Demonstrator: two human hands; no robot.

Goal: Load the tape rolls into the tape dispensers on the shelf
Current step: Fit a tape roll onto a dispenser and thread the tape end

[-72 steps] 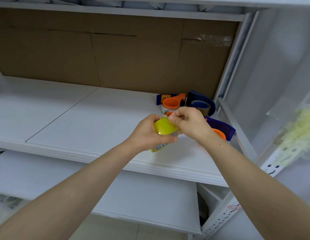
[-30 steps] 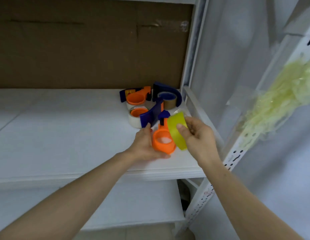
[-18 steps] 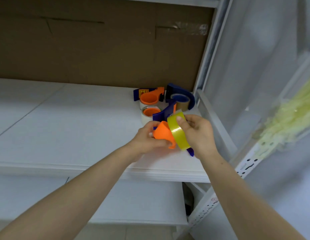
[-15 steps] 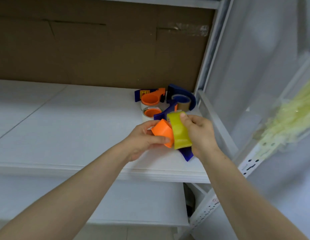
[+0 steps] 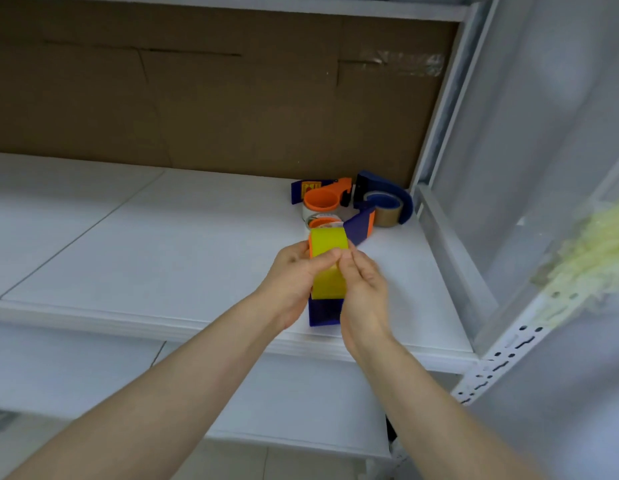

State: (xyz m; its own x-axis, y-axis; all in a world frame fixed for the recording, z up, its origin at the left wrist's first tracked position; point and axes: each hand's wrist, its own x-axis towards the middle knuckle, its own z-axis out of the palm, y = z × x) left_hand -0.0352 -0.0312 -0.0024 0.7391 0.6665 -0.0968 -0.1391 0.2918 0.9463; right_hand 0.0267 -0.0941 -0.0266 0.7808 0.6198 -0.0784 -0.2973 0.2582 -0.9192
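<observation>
White shelf (image 5: 162, 237), cardboard-backed. Two hands work above its front right. The left hand (image 5: 290, 275) and right hand (image 5: 363, 289) each curl their fingers round one glossy, translucent yellow tape roll (image 5: 328, 242). It sits against the orange hub of one blue tape dispenser (image 5: 324, 311). Three further dispensers (image 5: 323, 199) are clustered behind. One holds a brown roll (image 5: 387, 213).
</observation>
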